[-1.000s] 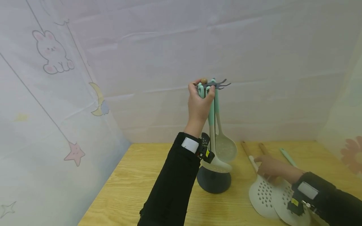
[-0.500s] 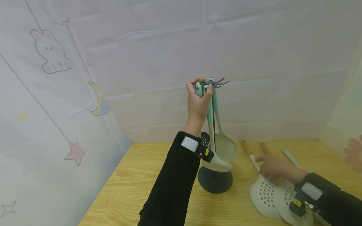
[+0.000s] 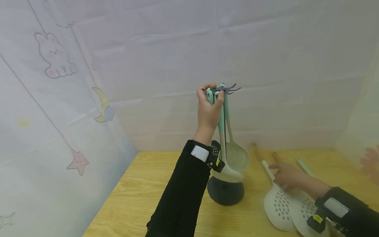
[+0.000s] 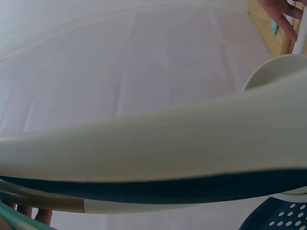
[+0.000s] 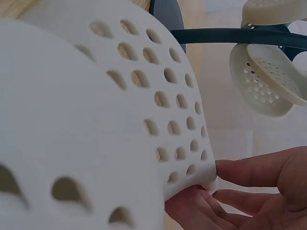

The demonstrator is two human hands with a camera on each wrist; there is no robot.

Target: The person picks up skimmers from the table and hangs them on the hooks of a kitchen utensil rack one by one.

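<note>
My left hand [image 3: 211,98] is raised to the top of a dark grey utensil rack [image 3: 225,194] and grips the mint handle [image 3: 221,120] of a utensil hanging from its hooks [image 3: 229,89]. Two cream slotted spoons [image 3: 237,156] dangle beside the pole; they also show in the right wrist view [image 5: 264,81]. My right hand [image 3: 285,176] rests with straight fingers on two white perforated skimmers [image 3: 279,207] lying on the wooden table [image 3: 139,194]. The near skimmer [image 5: 96,120] fills the right wrist view, with my fingers [image 5: 259,191] at its edge. A cream utensil [image 4: 168,143] blocks the left wrist view.
A mint-handled utensil [image 3: 302,164] lies on the table behind my right hand. Wooden skimmer handles [image 3: 258,153] point toward the back. Pale printed cloth walls [image 3: 59,98] close in the left, back and right sides.
Almost nothing: the left hand stays on the handle at the rack's top, and the right hand stays on the skimmers. The view has shifted slightly.
</note>
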